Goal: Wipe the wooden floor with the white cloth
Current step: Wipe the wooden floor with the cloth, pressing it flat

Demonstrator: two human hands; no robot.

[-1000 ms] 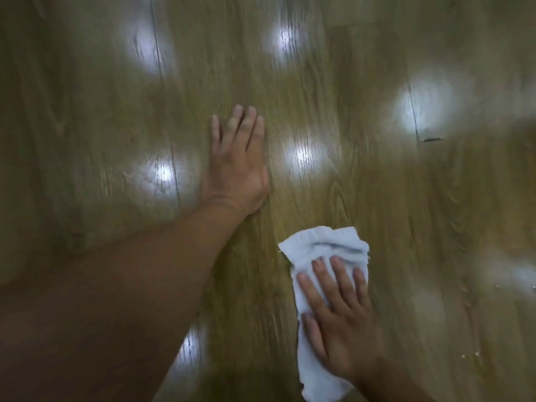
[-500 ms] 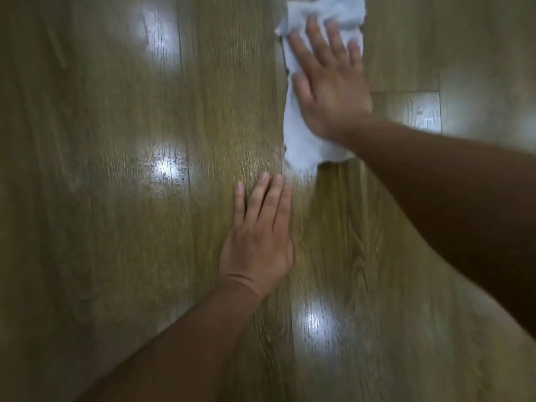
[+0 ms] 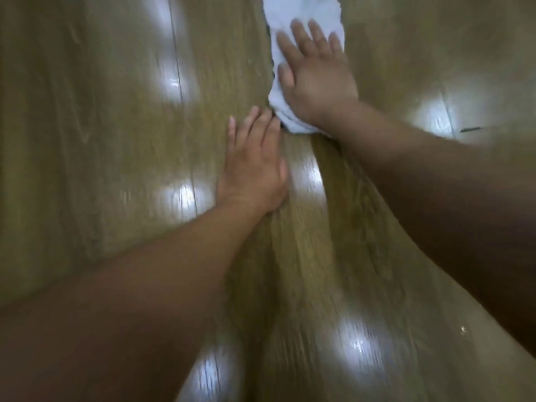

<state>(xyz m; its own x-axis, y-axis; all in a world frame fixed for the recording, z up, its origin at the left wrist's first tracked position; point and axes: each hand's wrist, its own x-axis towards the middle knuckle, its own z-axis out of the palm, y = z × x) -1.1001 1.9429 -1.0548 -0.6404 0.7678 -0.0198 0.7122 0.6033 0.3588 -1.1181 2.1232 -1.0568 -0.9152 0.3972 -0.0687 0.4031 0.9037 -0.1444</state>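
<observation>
1. My right hand [image 3: 316,79] lies flat on the cloth [image 3: 304,13], fingers straight and slightly spread, pressing it to the floor [image 3: 101,140]. My left hand [image 3: 252,172] is flat too, fingers together, bracing on bare floor.
2. The cloth lies out ahead of me, its long axis running away from me and its far end out of frame.
3. Its near end is just beside my left fingertips [image 3: 268,114]; I cannot tell whether they touch.
4. I judge that the next stroke pulls back along that axis, passing to the right of my left hand.
</observation>
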